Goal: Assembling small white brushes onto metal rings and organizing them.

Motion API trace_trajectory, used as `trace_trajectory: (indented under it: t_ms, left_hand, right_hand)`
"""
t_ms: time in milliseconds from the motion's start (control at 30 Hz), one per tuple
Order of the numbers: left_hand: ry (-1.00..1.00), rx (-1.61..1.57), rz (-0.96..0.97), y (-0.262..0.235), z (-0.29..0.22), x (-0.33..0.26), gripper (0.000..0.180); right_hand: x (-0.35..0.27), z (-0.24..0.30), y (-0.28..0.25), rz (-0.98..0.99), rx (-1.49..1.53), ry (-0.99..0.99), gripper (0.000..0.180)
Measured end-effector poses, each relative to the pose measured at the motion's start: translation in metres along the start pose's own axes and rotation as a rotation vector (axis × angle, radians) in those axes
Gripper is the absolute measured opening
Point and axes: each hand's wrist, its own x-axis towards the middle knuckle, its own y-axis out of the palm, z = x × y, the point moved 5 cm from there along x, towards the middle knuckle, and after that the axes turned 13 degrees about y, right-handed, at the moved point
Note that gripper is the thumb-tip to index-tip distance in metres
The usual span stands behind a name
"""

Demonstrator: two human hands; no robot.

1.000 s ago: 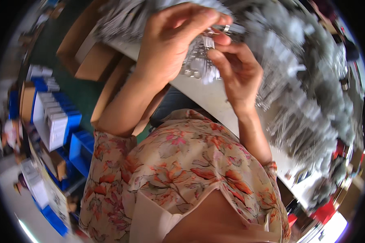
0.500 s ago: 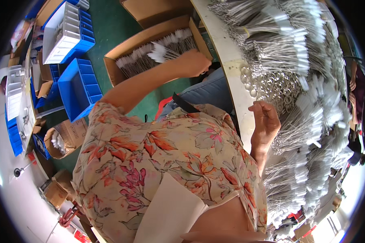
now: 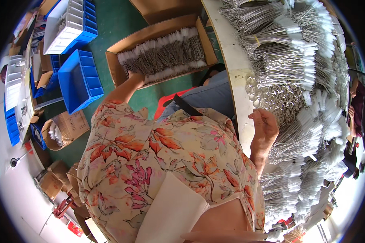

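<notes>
My left hand [image 3: 136,78] reaches over the near wall of a cardboard box [image 3: 112,65] at its left corner. Its fingers are hidden among the wire-handled brushes [image 3: 162,50] with white bristle tips packed in rows there, so I cannot tell whether it holds any. By the edge of the table on the right, my right hand [image 3: 265,130] is raised with curled fingers, thumb and fingertips close together. Anything pinched in it is too small to make out. Just beyond its fingertips lies a heap of metal rings [image 3: 278,97], beside large bundles of similar brushes [image 3: 290,60].
The pale table [image 3: 227,36] runs along my right side, its brush bundles piled high. Blue bins [image 3: 80,81] and a white bin [image 3: 63,30] stand to the left. An open carton [image 3: 71,127] sits below them. Someone in dark clothes [image 3: 356,105] is at the far right.
My left hand has moved left from the box's right end to its left corner. The loose bunch of brushes near it no longer shows above the rows. My right hand stays nearly in place.
</notes>
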Motion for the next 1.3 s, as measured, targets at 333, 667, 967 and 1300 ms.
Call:
trace_trajectory:
  t_ms: [333,667,967,1300]
  left_hand:
    - [0.697,-1.382,0.047,-0.324,-0.033,0.032,0.018]
    - [1.065,-0.957,-0.427,-0.694,-0.126,0.121,0.028]
    - [0.368,-0.096,-0.861,-0.732,-0.123,0.333,0.027]
    - [0.302,-0.364,-0.855,-0.736,-0.076,0.360,0.024]
  right_hand:
    - [-0.005,-0.011,-0.054,-0.157,0.123,-0.008,0.009]
    - [-0.064,-0.023,-0.193,-0.605,0.308,-0.059,0.011]
    - [-0.059,-0.012,-0.322,-0.879,-0.151,0.010,0.013]
    - [0.083,-0.039,-0.383,-0.799,-0.145,0.150,0.033]
